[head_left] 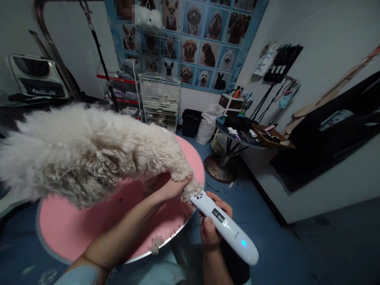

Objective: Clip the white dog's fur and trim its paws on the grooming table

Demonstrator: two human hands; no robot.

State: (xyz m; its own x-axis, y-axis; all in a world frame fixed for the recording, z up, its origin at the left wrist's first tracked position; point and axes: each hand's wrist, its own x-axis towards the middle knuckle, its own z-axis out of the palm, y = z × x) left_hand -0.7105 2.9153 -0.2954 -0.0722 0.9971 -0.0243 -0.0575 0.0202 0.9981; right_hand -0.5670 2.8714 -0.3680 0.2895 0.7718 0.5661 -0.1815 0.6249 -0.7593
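"Hello" is marking the pet carrier at ten o'clock; the right hand's grip is pinching a panda-marked clipper at five; the left hand, reaching toward two, is clasping a dog's leg.

Curly fur hides the blade of the white clipper.

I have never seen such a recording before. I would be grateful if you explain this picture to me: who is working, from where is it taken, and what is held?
There is no machine arm here: a person works with two bare hands. The camera sits on their head, looking forward and down. A pale, curly-coated animal, apparently a dog, stands on a pink table; a loose tuft of hair lies at its edge. The left hand holds the animal's leg. The right hand holds a white clipper, its head at the leg's fur.
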